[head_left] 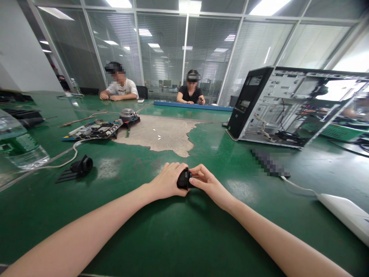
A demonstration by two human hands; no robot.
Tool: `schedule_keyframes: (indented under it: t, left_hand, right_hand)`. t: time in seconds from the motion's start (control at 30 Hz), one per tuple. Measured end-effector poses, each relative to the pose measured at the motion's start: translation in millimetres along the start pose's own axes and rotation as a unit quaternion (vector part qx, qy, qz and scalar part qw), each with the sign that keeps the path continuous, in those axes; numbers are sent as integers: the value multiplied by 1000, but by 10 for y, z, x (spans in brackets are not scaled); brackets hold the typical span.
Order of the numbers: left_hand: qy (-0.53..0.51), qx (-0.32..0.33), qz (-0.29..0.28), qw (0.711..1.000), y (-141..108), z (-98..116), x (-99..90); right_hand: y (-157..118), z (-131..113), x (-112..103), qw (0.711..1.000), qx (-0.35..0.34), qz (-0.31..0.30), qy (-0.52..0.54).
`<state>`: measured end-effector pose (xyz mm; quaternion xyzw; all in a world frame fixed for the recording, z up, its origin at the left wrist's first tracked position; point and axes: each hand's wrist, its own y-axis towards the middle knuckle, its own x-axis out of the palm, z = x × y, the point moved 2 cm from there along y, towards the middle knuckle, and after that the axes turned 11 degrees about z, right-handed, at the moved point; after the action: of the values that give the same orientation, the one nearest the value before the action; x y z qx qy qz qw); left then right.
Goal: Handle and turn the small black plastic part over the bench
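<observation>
Just above the green tabletop, in the middle of the head view, is a small black plastic device (182, 179) whose exact kind I cannot make out. My left hand (168, 179) is wrapped around it from the left, thumb below and fingers over the top. From the right, the thumb and fingers of my right hand (206, 181) pinch a round part (190, 180) at its right end. My palms and fingers hide much of the device. Off to the left lies another black plastic piece (82, 166) with a round ring and flat prongs.
A circuit board (95, 130) with a fan cooler (128, 115) lies at left behind a clear bottle (20, 142). An opened computer case (265, 104) stands at right, near a pixelated dark item (269, 162) and a white power strip (346, 215). Two people (122, 86) sit opposite.
</observation>
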<state>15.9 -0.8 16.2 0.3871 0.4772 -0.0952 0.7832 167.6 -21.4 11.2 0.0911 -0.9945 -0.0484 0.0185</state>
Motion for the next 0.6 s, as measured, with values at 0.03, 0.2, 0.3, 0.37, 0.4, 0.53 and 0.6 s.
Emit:
schedule_keyframes:
  t: [0.03,0.2,0.3,0.37,0.4,0.53,0.6]
  left_hand:
    - [0,0,-1,1000,1,-1,0]
    - [0,-9,-15,1000,-3,-12,3]
    - [4,-10,-17,1000,-7,-12,3]
    - [2,-8,-13,1000,-7,-8,2]
    - [0,-8,-10,1000,-7,-6,2]
    - [-3,-6,-6,1000,-7,-4,-1]
    - [-2,-4,-7,1000,-9,-8,-4]
  right_hand:
    - [4,7,-1,1000,3,1,-3]
    - [-2,-11,2,1000,14,-27,-8]
    - [-15,-36,6,999,8,-42,8]
    - [-17,-36,6,999,3,-32,7]
    - [-16,-31,6,1000,0,-24,4]
    - [-3,1,6,1000,1,-1,-9]
    - [0,11,5,1000,14,0,-12]
